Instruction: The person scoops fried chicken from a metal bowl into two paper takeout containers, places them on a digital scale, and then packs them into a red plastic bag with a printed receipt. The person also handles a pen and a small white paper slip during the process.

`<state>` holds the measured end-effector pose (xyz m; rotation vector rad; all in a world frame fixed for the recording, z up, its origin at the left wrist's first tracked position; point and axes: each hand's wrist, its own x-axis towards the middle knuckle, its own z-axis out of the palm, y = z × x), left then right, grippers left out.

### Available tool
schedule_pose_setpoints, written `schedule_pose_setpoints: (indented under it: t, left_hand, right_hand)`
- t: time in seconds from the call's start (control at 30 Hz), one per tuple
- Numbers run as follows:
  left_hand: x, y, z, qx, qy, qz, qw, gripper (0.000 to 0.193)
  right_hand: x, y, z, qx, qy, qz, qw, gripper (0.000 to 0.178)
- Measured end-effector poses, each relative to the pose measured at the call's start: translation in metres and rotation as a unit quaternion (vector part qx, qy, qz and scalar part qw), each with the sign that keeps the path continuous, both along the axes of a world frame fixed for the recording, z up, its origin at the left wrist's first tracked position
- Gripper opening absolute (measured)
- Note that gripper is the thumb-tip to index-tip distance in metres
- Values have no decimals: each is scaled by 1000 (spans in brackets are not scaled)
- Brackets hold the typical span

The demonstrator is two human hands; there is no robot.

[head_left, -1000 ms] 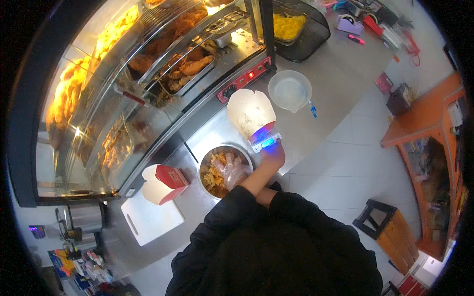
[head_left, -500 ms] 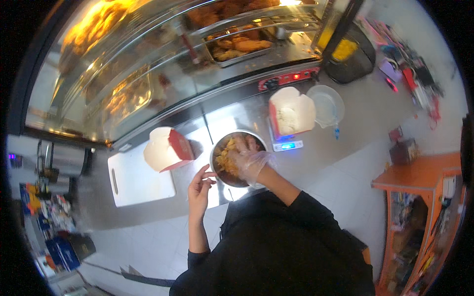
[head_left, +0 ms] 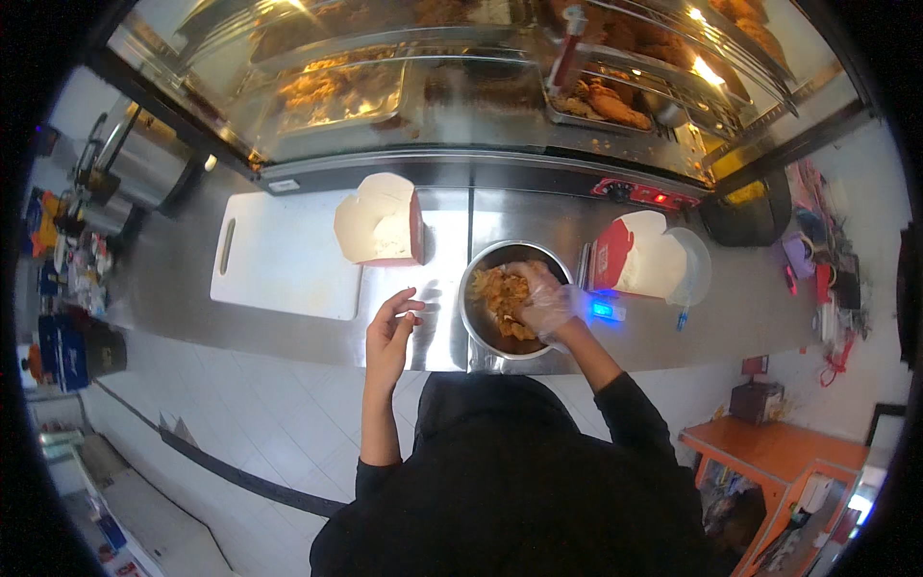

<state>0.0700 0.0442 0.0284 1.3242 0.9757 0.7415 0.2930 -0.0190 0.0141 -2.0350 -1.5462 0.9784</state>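
Observation:
A steel mixing bowl (head_left: 470, 324) on the counter holds golden-brown, crisp-looking fried pieces (head_left: 502, 298). My right hand (head_left: 544, 300), in a clear plastic glove, reaches into it from the right. Its fingers curl round some of the pieces, and the fingertips are partly hidden among them. My left hand (head_left: 392, 330) is bare and hovers left of the bowl, apart from it. Its fingers are loosely bent and spread, with nothing in them. A red and white paper food box (head_left: 383, 221) stands open beyond my left hand.
Left lies a white cutting board (head_left: 288, 255). Right of the bowl, another paper box (head_left: 639, 258) sits by a small scale with a lit blue display (head_left: 604, 310) and a clear plastic lid (head_left: 694, 271). Along the back runs a glass food warmer (head_left: 452, 163) with trays of fried food.
The view has turned and shifted. My left hand has come away from the bowl's rim. My right hand stays in the bowl, its fingers now more curled among the pieces.

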Motion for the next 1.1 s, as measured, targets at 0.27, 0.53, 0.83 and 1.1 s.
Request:
schedule_pose_setpoints:
  t: [0.27, 0.53, 0.83, 1.1]
  left_hand:
    - [-2, -3, -5, -36, -28, 6, 999, 28]
    - [5, -7, -16, -50, -40, -12, 998, 28]
    - [0, -11, -27, -64, -53, -16, 996, 28]
    - [-1, -15, -20, -64, -47, -29, 996, 29]
  right_hand:
    - [9, -2, -7, 39, -54, 107, 992, 94]
    - [-11, 24, -15, -196, -156, 76, 965, 77]
    - [12, 11, -9, -13, -155, 168, 973, 72]
    - [11, 14, -29, -191, -215, 175, 942, 70]
